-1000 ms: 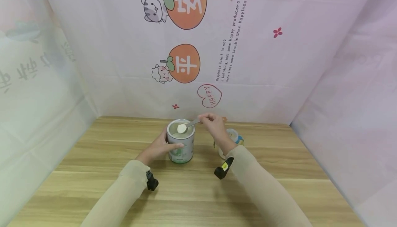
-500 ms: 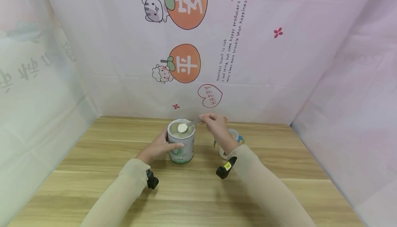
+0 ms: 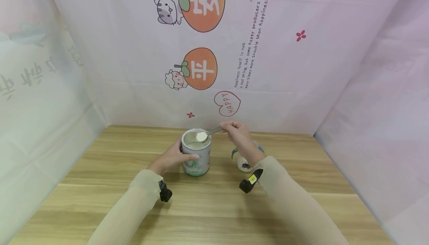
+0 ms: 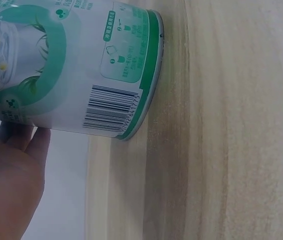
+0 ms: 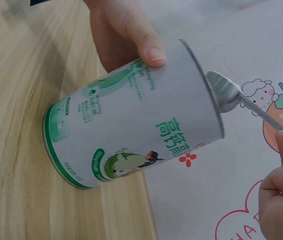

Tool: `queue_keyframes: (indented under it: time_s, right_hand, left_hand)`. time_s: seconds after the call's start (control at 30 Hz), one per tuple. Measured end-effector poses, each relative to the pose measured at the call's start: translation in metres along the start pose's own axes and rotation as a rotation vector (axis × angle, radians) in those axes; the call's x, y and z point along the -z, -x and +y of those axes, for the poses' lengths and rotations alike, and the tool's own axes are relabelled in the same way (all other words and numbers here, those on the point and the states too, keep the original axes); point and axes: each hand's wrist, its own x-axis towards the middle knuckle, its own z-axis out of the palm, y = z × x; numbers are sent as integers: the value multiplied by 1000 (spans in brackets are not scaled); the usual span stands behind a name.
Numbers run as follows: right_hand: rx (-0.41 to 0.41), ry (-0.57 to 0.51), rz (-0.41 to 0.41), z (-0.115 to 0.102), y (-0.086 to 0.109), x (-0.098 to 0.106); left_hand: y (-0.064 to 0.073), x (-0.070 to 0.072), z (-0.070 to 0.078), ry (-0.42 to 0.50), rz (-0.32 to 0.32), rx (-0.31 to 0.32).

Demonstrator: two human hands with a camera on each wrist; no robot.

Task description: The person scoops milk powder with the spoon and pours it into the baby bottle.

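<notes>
An open milk powder tin (image 3: 196, 163), white with green print, stands upright on the table. My left hand (image 3: 171, 158) grips it from the left, thumb across the front and fingers behind. In the left wrist view, fingers (image 4: 37, 145) show at the tin's side. My right hand (image 3: 240, 136) pinches the handle of a metal spoon (image 3: 214, 130). Its bowl, heaped with white powder (image 3: 201, 136), is over the tin's mouth. In the right wrist view the spoon (image 5: 225, 95) lies right at the tin's rim.
A white cup (image 3: 244, 164) with a crab print and blue and green parts stands right of the tin, partly hidden by my right wrist. The wooden table (image 3: 207, 215) ends at a printed cloth wall (image 3: 268, 111) close behind the tin.
My right hand and the loaded spoon have shifted slightly right, toward the tin's right rim. More of the cup's crab print shows. The left hand and tin have hardly moved.
</notes>
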Motion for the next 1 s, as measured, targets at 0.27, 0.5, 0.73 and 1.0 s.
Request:
queue_keyframes:
  time_s: [0.27,0.5,0.73,1.0]
  right_hand:
    - [-31,18,39,-5,0,8]
    - [1,33,39,-10,6,18]
    - [21,13,31,-11,9,31]
    - [-1,41,63,-11,13,47]
  left_hand:
    - [2,-1,1,41,-17,-9]
    - [1,-2,-2,61,-37,-18]
    - [0,-2,-1,57,-40,-12]
    - [-2,-2,-4,54,-24,-11]
